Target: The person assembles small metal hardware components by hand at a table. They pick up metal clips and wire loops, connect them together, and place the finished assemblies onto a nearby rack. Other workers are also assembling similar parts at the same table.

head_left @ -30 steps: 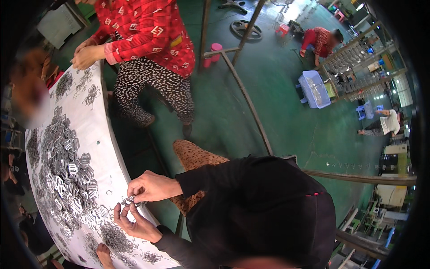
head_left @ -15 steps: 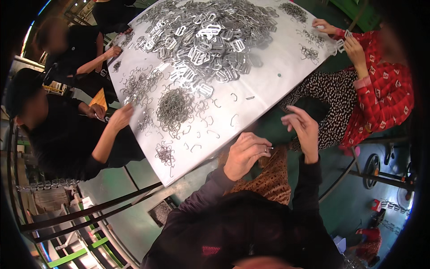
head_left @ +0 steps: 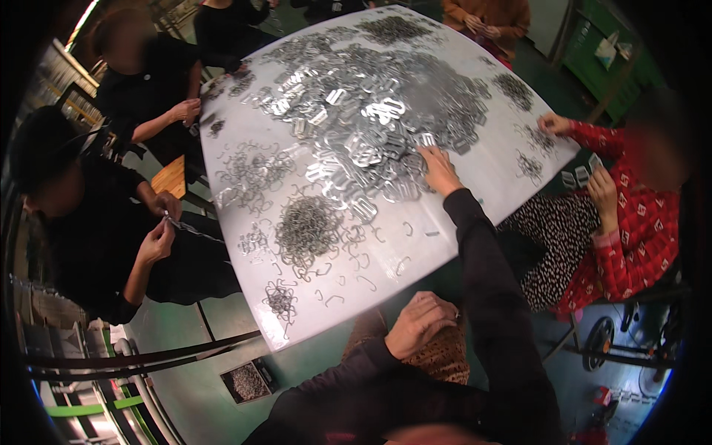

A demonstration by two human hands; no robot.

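My right hand (head_left: 440, 172) reaches over the table to the near right edge of a large heap of flat metal slotted buckles (head_left: 348, 137). Its fingers are stretched out, with the tips at a bright buckle (head_left: 428, 139); no firm grip on it shows. In front of my lap, off the table's near edge, my left hand (head_left: 421, 324) is closed, fingers bent together. Whatever it pinches is too small and hidden to name. Closest to it on the table are loose bent wire hooks (head_left: 366, 283) and a dense pile of such hooks (head_left: 305, 228).
The white-covered table (head_left: 404, 248) carries smaller hook piles (head_left: 280, 300) along its edges. Co-workers sit around it: one in a red patterned jacket (head_left: 630, 200) at right, others in black (head_left: 81, 222) at left. A tray of small parts (head_left: 247, 382) lies on the floor.
My right hand has moved from above my lap, forward to the buckle heap. My left hand stays closed over my lap. The view has shifted, showing more of the table's far side.
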